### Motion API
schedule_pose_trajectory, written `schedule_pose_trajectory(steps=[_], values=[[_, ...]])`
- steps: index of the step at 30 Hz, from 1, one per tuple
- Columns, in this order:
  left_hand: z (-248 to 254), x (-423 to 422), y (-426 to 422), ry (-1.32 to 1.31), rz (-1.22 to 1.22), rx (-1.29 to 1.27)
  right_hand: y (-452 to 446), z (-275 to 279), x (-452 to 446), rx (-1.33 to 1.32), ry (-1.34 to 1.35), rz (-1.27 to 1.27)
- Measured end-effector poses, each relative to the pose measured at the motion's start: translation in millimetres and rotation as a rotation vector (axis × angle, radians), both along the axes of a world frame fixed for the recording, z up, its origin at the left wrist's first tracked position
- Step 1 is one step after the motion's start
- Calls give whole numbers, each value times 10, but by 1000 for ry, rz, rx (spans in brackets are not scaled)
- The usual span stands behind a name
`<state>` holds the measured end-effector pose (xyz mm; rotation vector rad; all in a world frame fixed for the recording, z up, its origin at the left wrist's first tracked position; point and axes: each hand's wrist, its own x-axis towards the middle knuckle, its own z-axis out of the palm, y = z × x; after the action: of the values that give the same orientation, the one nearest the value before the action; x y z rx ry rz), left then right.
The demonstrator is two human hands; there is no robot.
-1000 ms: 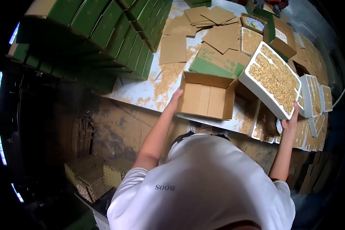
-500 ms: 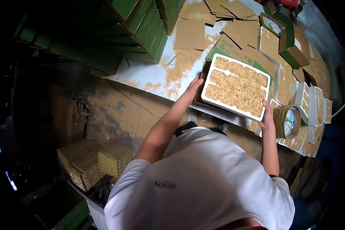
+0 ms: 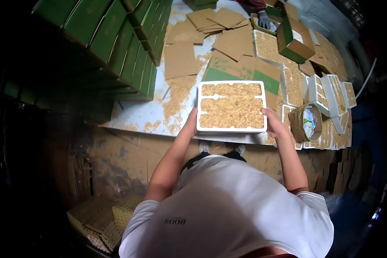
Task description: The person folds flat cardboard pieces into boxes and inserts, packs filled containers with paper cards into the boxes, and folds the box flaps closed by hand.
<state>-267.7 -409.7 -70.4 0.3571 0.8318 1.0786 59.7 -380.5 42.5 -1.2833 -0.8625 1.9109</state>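
Note:
A white foam box [image 3: 232, 130], its compartments packed with golden husk-like filling, is held level at the table's front edge. My left hand [image 3: 191, 124] grips its left side, fingers mostly hidden behind the wall. Against the right side, my right hand [image 3: 275, 123] is closed with the thumb on the rim. Just behind the box lies a green and brown printed carton [image 3: 228, 69], partly covered by it. Whether the foam box sits inside that carton I cannot tell. To the right of my right hand stands a round basket [image 3: 296, 124] with colourful packets inside.
Green cartons [image 3: 116, 51] are stacked high at left. Loose cardboard sheets [image 3: 182, 60] and scattered husk cover parts of the table [image 3: 129, 114]. More filled foam boxes [image 3: 334, 96] stand at right. A co-worker's gloved hand [image 3: 264, 20] is at the far basket. Egg trays [image 3: 90, 215] sit lower left.
The foam box has turned from tilted to square with me, and my left hand has come alongside it. The view has shifted, and a co-worker's gloved hand now shows at the far basket.

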Motion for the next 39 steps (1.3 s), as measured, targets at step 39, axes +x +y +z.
schedule_pose_trajectory(steps=[39], values=[[-36,-197,4,446,-31,62,-633,-459,-455,111,-148,-263]])
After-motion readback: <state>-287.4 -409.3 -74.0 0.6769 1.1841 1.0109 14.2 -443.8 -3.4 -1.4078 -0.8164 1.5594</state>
